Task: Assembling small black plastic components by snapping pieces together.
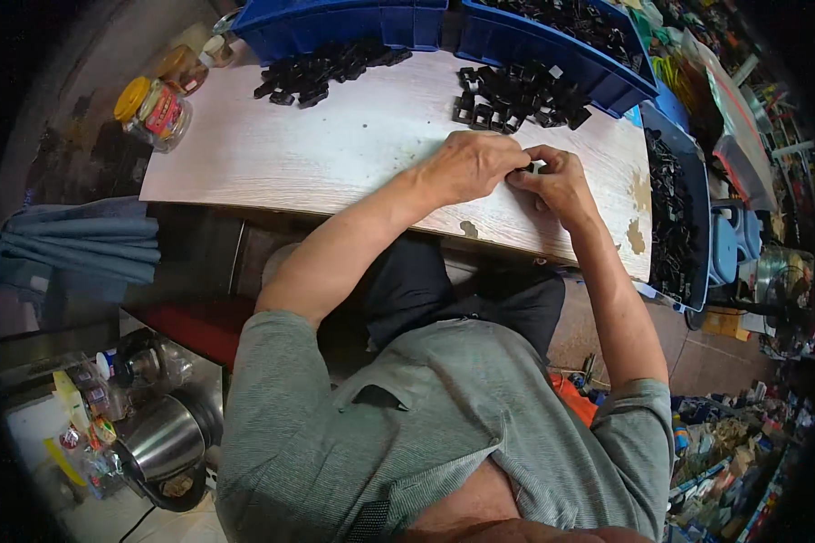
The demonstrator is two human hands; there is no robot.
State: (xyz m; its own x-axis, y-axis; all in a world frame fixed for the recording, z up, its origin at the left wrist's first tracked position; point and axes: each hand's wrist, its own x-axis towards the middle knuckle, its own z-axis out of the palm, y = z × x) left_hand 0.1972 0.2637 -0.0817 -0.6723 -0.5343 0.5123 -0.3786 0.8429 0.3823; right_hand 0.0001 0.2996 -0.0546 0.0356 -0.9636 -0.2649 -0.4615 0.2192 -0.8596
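- Black plastic, by the look of it: a small piece [527, 168] sits between the fingertips right of centre, over the white tabletop [272, 149], mostly covered by fingers.
- The hands are together. The right hand [561, 188] pinches the piece between thumb and forefinger; the left hand [471, 169] meets it from the other side, but its fingertips are hidden, so I cannot tell how firmly it grips.
- To work it well, I would steady the piece with one hand, press with the other, and square it up before adding force; so small a part could slip.
- Just beyond the hands, a loose pile of black pieces [484, 83] leaves little elbow room at upper right; working nearer the front edge should avoid knocking it.
- A second black heap [335, 65] lies at upper centre-left, well apart.
- Blue bins [344, 25] line the top, limiting forward reach; another blue bin [703, 231] stands at right.
- A yellow-lidded jar [158, 113] at upper left is out of the way.
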